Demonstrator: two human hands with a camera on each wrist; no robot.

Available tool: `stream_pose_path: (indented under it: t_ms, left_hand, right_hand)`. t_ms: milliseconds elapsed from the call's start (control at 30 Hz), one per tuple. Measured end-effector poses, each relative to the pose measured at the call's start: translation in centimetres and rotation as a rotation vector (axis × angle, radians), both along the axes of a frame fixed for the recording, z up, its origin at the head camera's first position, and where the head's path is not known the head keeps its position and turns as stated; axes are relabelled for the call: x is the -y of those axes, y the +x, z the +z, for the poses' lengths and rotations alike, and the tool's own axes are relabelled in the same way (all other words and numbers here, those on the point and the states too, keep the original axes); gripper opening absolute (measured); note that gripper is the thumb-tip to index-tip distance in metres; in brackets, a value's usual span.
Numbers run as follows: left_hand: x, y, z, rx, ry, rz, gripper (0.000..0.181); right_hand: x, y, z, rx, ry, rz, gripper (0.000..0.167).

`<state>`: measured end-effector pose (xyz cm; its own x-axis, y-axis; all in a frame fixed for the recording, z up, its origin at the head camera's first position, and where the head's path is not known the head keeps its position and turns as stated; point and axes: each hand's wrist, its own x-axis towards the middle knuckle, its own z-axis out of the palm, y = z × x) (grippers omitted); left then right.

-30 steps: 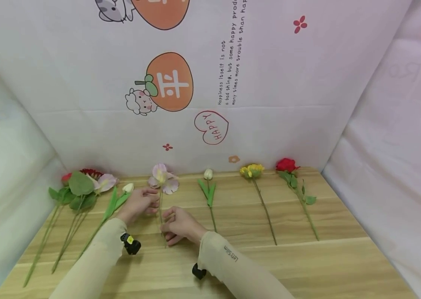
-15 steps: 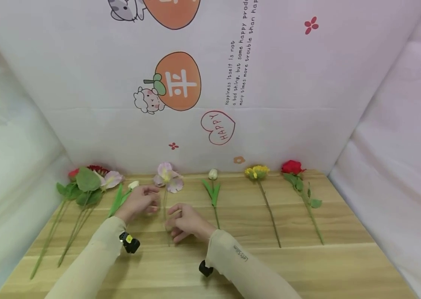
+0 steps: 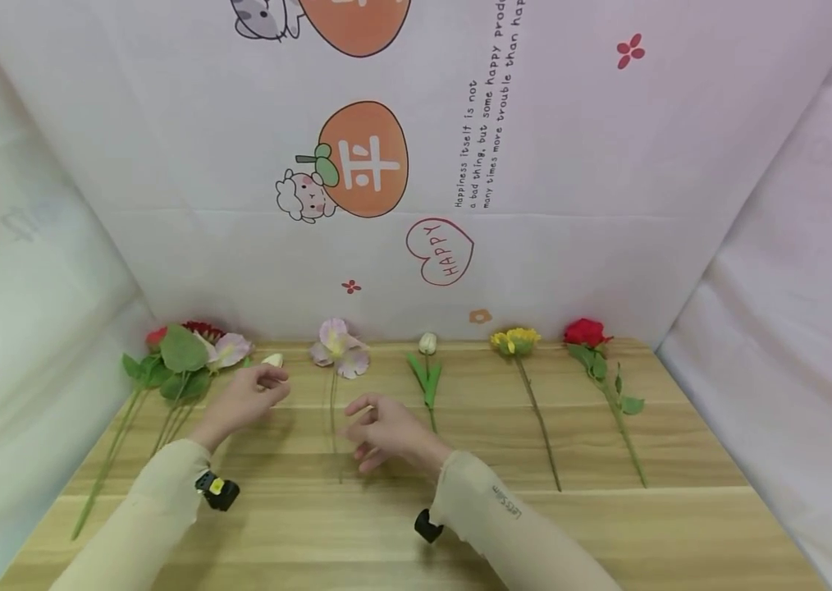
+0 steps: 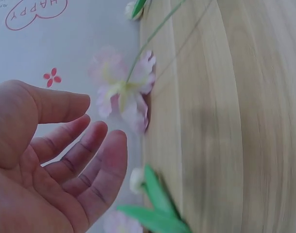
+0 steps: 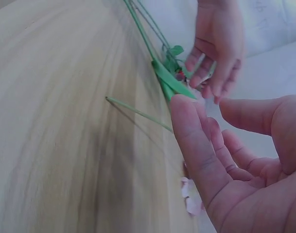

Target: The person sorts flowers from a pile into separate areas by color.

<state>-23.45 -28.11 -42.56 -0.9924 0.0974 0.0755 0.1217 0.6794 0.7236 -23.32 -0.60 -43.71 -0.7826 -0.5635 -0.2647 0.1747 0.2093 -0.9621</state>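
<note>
A pale pink-and-yellow artificial flower (image 3: pixel 340 351) lies against the back wall, its thin stem running toward me between my hands. To its left, above a white tulip (image 3: pixel 273 359), hovers my left hand (image 3: pixel 241 404), fingers loosely bent around nothing; it hides most of that tulip's leaves and stem. My right hand (image 3: pixel 391 432) is just right of the pink flower's stem, fingers relaxed and apart from it. The left wrist view shows the left hand's bare palm (image 4: pixel 65 165). In the right wrist view, the stem end (image 5: pixel 138 112) rests near the right hand's fingertips.
Rightward lie another white tulip (image 3: pixel 427 369), a yellow flower (image 3: pixel 515 341) and a red rose (image 3: pixel 586 332), stems toward me. A cluster with green leaves (image 3: pixel 183 350) and red blooms sits at the far left. White cloth (image 3: pixel 571 164) encloses the wooden table (image 3: pixel 357 533).
Both hands have drawn away from the pink flower's stem, the left one leftward over the tulip, the right one slightly rightward. The head view has turned a little left.
</note>
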Motion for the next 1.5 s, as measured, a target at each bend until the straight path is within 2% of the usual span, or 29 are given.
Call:
stream_pose_path:
  t_ms: [133, 333, 467, 533, 600, 700, 767, 933, 1033, 1333, 1500]
  left_hand:
    - [1.6, 1.0, 0.4, -0.045, -0.086, 0.0, 0.033]
    - [4.4, 2.4, 0.4, -0.006, -0.205, 0.033, 0.041]
    - [5.4, 2.8, 0.1, 0.006, -0.254, 0.052, 0.045]
    - [5.8, 2.9, -0.1, 0.041, -0.269, 0.058, 0.05]
    - [6.3, 3.1, -0.4, 0.108, -0.277, 0.064, 0.056]
    - [6.9, 3.4, -0.6, 0.205, -0.279, 0.058, 0.06]
    - [7.3, 3.5, -0.8, 0.241, -0.275, 0.047, 0.056]
    - [8.2, 3.8, -1.4, 0.319, -0.218, 0.052, 0.024]
    - [8.4, 4.0, -1.7, 0.369, -0.164, 0.072, 0.016]
    - [7.5, 4.8, -1.4, 0.395, -0.151, 0.066, 0.011]
    - [7.5, 4.8, -1.4, 0.421, -0.148, 0.077, 0.011]
  right_hand:
    - [-1.1, 0.2, 0.3, -0.013, 0.004, 0.011, 0.032]
    - [-2.1, 0.5, 0.5, -0.004, -0.031, 0.024, 0.031]
    - [-2.3, 0.7, 0.7, -0.004, -0.045, 0.038, 0.033]
    - [-2.4, 0.9, 0.7, -0.007, -0.043, 0.046, 0.032]
    - [-2.4, 1.1, 0.7, -0.01, -0.04, 0.065, 0.032]
    - [-2.6, 1.6, 0.6, -0.015, -0.044, 0.097, 0.032]
    - [-2.8, 1.9, 0.5, -0.015, -0.051, 0.12, 0.035]
    - [-3.3, 2.4, 0.5, -0.01, -0.07, 0.15, 0.04]
    - [-3.7, 2.4, 0.6, -0.009, -0.074, 0.163, 0.04]
    - [-4.0, 2.5, -0.1, 0.012, -0.082, 0.168, 0.043]
    - [-4.1, 2.5, -0.5, 0.016, -0.084, 0.175, 0.044]
